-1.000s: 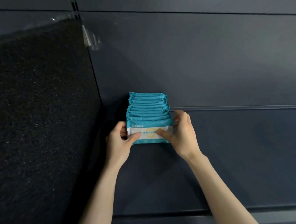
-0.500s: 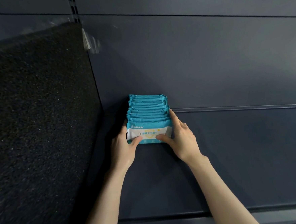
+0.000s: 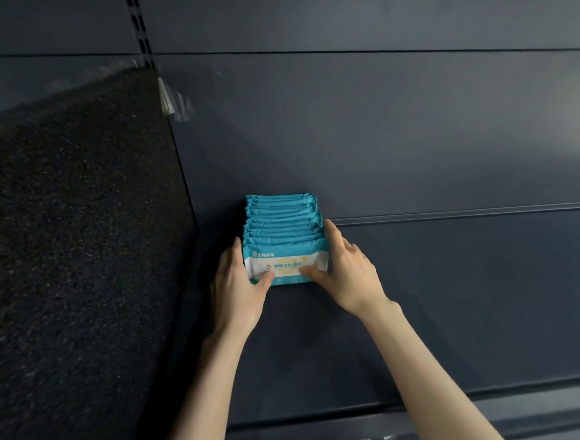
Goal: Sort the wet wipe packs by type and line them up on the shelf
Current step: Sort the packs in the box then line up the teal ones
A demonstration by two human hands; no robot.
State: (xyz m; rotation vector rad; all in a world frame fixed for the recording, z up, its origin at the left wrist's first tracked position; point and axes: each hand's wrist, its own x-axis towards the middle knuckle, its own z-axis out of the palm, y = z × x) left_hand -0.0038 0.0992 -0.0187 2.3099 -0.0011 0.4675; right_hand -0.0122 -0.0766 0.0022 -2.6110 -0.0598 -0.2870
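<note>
A row of several teal wet wipe packs (image 3: pixel 281 220) stands upright, one behind the other, on the dark blue shelf (image 3: pixel 458 294), running back to the shelf's rear wall. The front pack (image 3: pixel 286 254) has a white and yellow label. My left hand (image 3: pixel 235 292) lies flat against the row's left side, thumb on the front pack's face. My right hand (image 3: pixel 347 274) presses the right side, fingers stretched along the row, thumb on the front pack. Both hands squeeze the row between them.
A tall black foam-like divider panel (image 3: pixel 72 269) stands close to the left of the row. The shelf's back wall (image 3: pixel 378 127) rises behind the packs. The shelf's front edge (image 3: pixel 432 412) runs across below my forearms. Bare shelf stretches to the right.
My fingers have flattened from curled around the front pack to stretched along both sides of the row. The packs stay in place.
</note>
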